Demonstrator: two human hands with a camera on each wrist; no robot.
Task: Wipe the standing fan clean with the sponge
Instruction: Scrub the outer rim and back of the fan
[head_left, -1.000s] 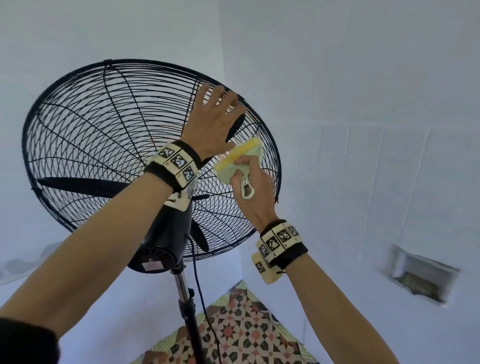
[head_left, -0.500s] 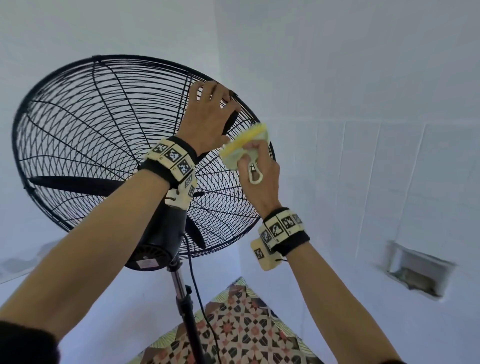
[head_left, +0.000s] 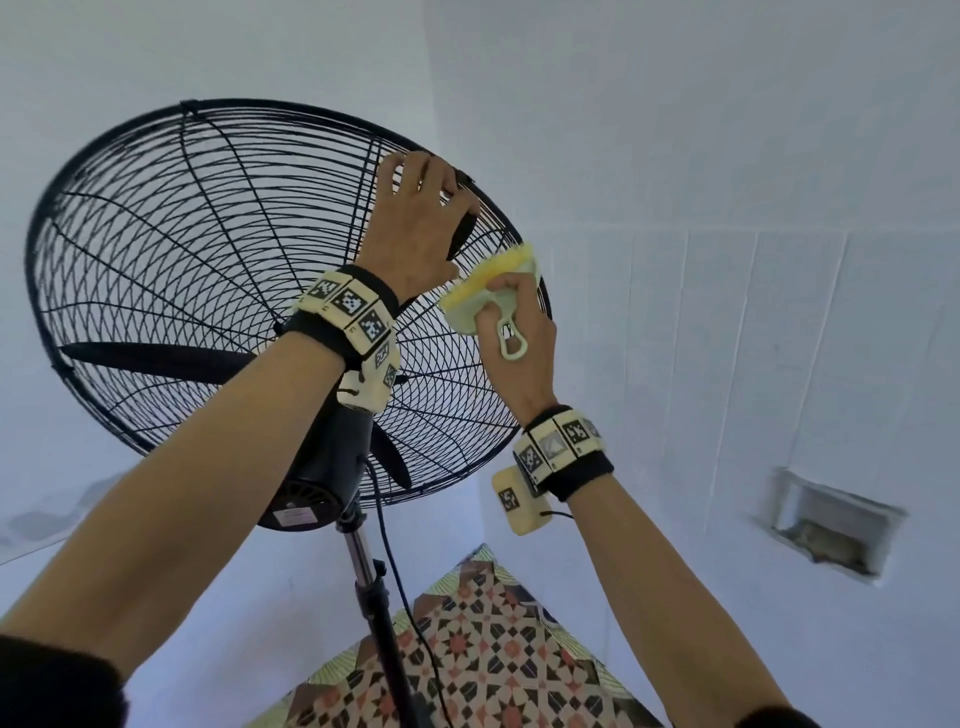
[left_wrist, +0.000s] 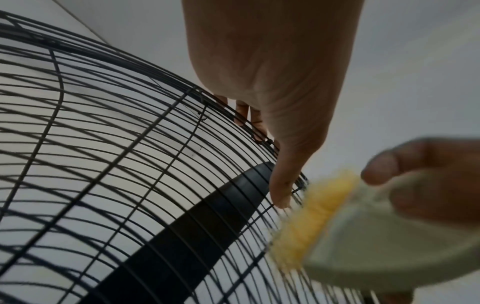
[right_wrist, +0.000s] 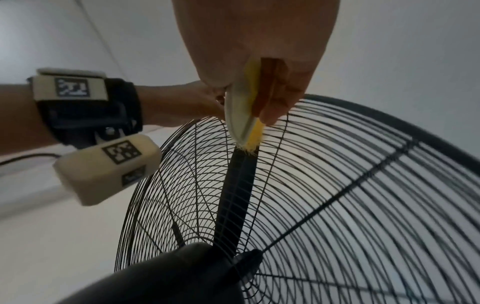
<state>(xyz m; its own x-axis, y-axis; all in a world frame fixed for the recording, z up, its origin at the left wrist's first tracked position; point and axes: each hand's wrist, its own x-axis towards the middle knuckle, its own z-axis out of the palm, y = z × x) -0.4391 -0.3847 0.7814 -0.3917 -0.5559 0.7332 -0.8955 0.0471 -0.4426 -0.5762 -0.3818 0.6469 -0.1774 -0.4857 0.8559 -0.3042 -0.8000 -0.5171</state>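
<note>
Head view: left hand (head_left: 415, 228) hooks its fingers over the fan (head_left: 208, 249) guard's upper rim; right hand (head_left: 514, 338) clutches the sponge (head_left: 485, 283) against the wires. Left wrist: sponge (left_wrist: 319, 218) meets the grille beside the thumb. Right wrist: fingers pinch the sponge (right_wrist: 253, 133), touching the wires.

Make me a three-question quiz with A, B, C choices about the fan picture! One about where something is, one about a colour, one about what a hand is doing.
1. Where does the yellow sponge with the pale green handle touch the black wire fan cage?
A. near its right rim
B. at its hub
C. on the pole

2. What colour is the fan blade?
A. white
B. black
C. red

3. What is the left hand doing?
A. hanging idle
B. holding the sponge
C. gripping the cage rim

Answers:
1 A, the sponge sits against the wires by the right edge.
2 B, the blade shows dark behind the wires.
3 C, its fingers curl over the rim, while the right hand holds the sponge.
</note>
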